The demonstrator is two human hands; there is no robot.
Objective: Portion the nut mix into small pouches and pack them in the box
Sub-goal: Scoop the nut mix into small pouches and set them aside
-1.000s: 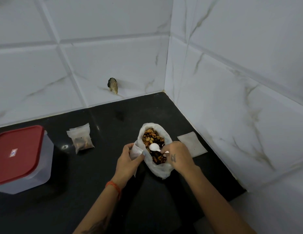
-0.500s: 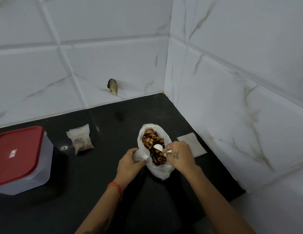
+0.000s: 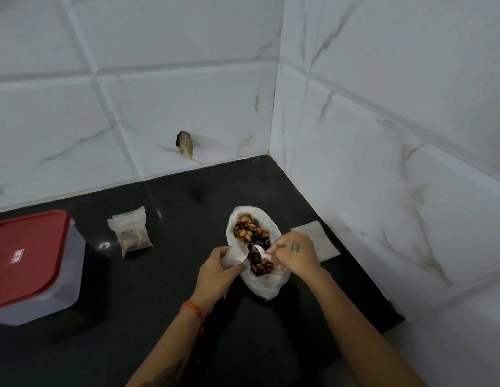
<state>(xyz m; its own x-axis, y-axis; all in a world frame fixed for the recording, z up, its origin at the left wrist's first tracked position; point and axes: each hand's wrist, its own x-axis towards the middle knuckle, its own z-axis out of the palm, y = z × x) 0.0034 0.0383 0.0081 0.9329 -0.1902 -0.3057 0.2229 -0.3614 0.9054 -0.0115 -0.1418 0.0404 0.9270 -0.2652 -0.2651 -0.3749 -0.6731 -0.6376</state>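
Head view: at the counter's (image 3: 165,317) centre sits an open white bag (image 3: 264,286) of nut mix (image 3: 250,233). Left hand (image 3: 215,270), at the bag's 9 o'clock, pinches a small empty pouch (image 3: 236,254) at the bag's rim. Right hand (image 3: 295,254), at the bag's 3 o'clock, has its fingers curled around a white spoon (image 3: 260,251) dipped over the nuts. A filled pouch (image 3: 131,233) lies toward 10 o'clock, with the red-lidded box (image 3: 28,263) further out at 9 o'clock. A flat pouch (image 3: 318,238) lies just beyond the right hand.
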